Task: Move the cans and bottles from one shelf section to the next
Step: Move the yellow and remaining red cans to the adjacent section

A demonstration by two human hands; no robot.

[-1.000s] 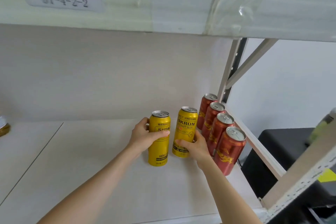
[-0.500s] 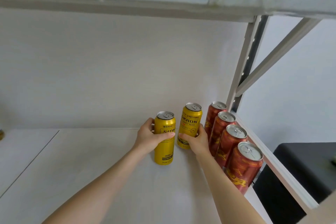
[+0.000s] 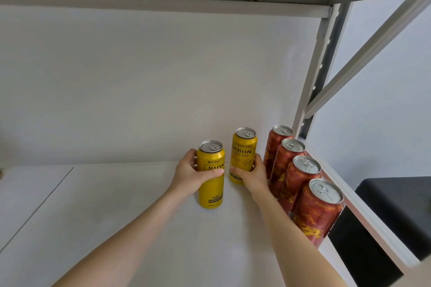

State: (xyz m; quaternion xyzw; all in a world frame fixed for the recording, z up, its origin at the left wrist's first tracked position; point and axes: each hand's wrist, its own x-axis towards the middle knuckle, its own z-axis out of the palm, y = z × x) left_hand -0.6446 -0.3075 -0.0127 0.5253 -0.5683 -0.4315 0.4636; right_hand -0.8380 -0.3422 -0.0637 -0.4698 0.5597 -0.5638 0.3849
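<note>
Yellow near can (image 3: 211, 191) gripped by my left hand (image 3: 191, 177), far can (image 3: 243, 154) by my right hand (image 3: 253, 176), I should keep both upright and clear of the red cans (image 3: 298, 179).

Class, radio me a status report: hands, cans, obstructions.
Left hand grips nearer yellow metal can. Right hand grips farther yellow metal can. Both upright. Row of four red metal cans crowds right wrist.

A pale shelf (image 3: 116, 228) with a white back panel (image 3: 140, 88) sits under a beam (image 3: 163, 3), its post (image 3: 317, 77) and brace (image 3: 373, 49) against a light wall (image 3: 384, 123), beside perhaps a black cabinet (image 3: 396, 205).
</note>
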